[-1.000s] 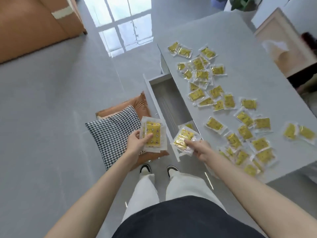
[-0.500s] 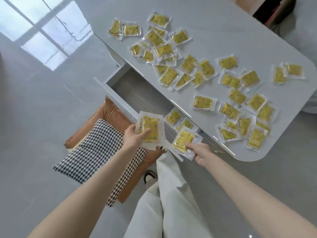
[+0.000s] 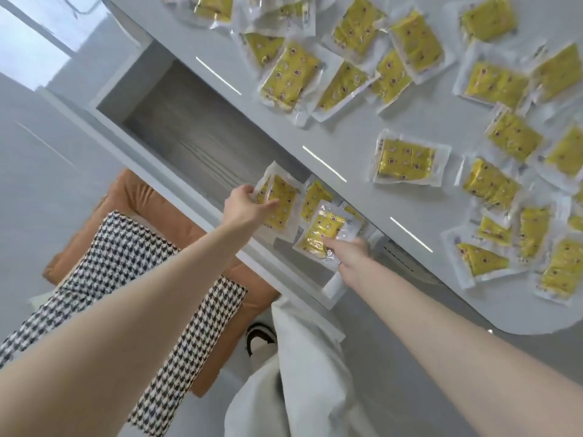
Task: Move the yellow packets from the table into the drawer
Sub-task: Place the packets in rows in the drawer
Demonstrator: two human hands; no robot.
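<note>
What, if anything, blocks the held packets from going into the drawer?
Nothing visible. The drawer is pulled open. The left hand holds the left packets and the right hand holds the right packet over its near end. A loose packet already lies inside beside them.

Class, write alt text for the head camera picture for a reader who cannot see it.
A person's left hand and right hand each hold a yellow packet over an open drawer below a grey table. Many more packets lie scattered on the table, and a few lie in the drawer. A checked cushion lies on the floor beside it.
</note>
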